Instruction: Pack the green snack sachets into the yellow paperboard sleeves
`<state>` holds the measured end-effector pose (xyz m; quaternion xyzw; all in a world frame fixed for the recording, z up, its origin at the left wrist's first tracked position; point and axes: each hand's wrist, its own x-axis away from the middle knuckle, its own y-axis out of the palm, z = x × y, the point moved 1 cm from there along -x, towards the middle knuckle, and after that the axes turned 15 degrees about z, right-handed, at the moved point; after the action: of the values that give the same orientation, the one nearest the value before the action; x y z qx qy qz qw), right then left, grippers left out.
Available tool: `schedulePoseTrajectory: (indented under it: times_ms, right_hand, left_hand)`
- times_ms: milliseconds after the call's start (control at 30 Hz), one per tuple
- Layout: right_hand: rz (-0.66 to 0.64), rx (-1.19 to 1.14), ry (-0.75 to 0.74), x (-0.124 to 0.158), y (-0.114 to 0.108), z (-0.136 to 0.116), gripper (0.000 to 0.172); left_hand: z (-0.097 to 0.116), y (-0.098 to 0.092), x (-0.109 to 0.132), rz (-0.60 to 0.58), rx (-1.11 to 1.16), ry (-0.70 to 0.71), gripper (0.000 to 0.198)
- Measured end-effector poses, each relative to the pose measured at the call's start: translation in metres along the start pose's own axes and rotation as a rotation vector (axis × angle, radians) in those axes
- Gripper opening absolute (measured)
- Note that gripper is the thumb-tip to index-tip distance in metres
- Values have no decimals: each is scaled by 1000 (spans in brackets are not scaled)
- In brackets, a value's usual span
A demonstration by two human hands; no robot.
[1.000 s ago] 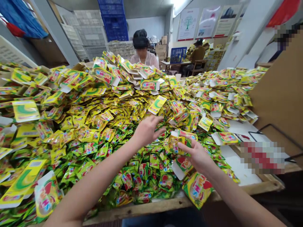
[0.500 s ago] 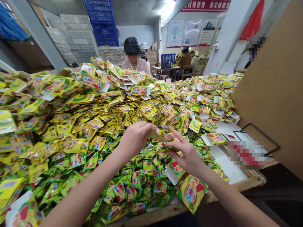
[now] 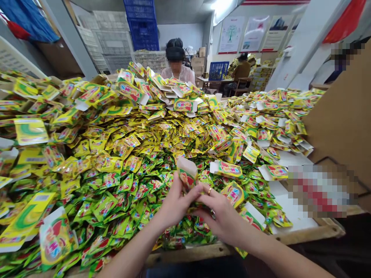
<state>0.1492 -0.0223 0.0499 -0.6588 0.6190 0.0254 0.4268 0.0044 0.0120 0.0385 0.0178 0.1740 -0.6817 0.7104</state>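
A huge heap of yellow-green sachets point(image 3: 121, 162) covers the wooden table point(image 3: 307, 233). My left hand point(image 3: 174, 204) and my right hand point(image 3: 222, 216) meet close to the front edge. Both are closed round a small yellow-green carton point(image 3: 187, 175) that stands upright with its top flap open. A ring shows on a finger of my right hand. Flat and folded cartons point(image 3: 228, 168) of the same print lie just to the right of my hands.
More cartons are piled at the back point(image 3: 145, 88) and far right point(image 3: 275, 108). A person point(image 3: 176, 63) sits across the table and another person point(image 3: 242, 67) sits farther back. A brown cardboard sheet point(image 3: 344, 116) stands on the right. Blue crates point(image 3: 140, 25) are stacked behind.
My hands have drawn back from the heap towards the front edge and come together. The carton now stands upright between them, its top open.
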Motion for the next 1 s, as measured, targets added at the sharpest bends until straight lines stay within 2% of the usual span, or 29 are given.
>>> schedulePoseTrajectory:
  times_ms: [67,133,200,267,333,367,433,600,700,867,1000]
  right_hand:
    - [-64,-41,23,-4,-16,-2,22]
    - [-29,-96,91,-11,-36,-2,20]
    - [114,-166,227,-20,-55,-2,19]
    - [304,-207,339,-29,-64,-2,22]
    - [432,-183,359,-36,-63,-3,25]
    - [455,-149,337,-39,-59,-3,25]
    - [412,-65,288,-44,-53,-1,24]
    - [111,91,256,-54,-51,8,15]
    - [21,140,255,-60,-49,10,16]
    - [-15,74,169,-69,-36,13,18]
    - [-133,-47,229,-71,-31,15,15]
  left_hand:
    - [2,-3,1,94,-53,45,39]
    - [0,-6,1,217,-206,122,40]
    - [-4,-7,0,324,-425,237,40]
    - [-10,-4,0,367,-592,374,42]
    - [-15,0,1,376,-633,489,45]
    - [-17,2,2,378,-627,528,46]
    - [-19,4,5,399,-621,584,45]
    - [-23,4,11,395,-629,688,39]
    - [-26,4,12,383,-639,726,41]
    - [-30,2,14,356,-621,666,42]
    - [-30,1,16,324,-547,580,45]
